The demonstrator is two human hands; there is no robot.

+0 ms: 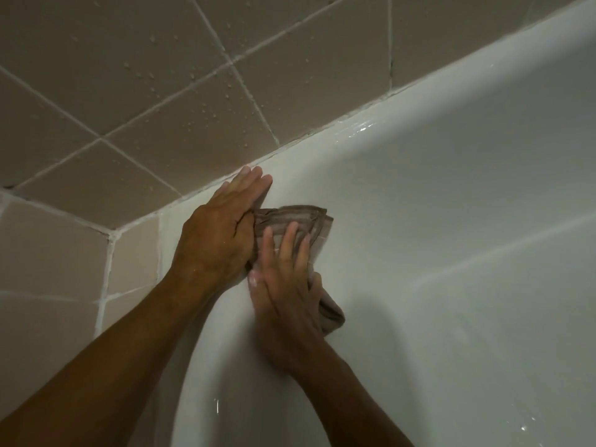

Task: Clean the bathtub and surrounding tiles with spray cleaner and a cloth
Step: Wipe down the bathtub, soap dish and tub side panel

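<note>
1. The bathtub (451,253) is white and glossy and fills the right and lower part of the head view; its rim runs diagonally from the upper right down to the corner at the left.
2. Beige wall tiles (145,91) with pale grout lines meet the rim along that diagonal, and small water droplets dot several of them.
3. More tiles of the same colour stand at the left edge of the view, below the corner.
4. A brownish folded cloth (292,221) lies against the inner wall of the tub, just below the rim and close to the corner.
5. The left hand (219,233) lies flat on the tub wall beside the cloth, its fingers straight and together, the fingertips reaching the rim seam; its grip is apart and holds nothing, though the thumb side touches the cloth's left edge.
6. The right hand (287,285) presses on the cloth from below with straight, slightly spread fingers; its grip is likewise apart, pressing rather than clamping.
7. A loose end of the cloth hangs out beyond the right side of that hand, against the tub wall.
8. Both bare forearms come up from the bottom of the view.
9. Wet glints show on the rim at upper right and on the tub surface near the bottom edge.
</note>
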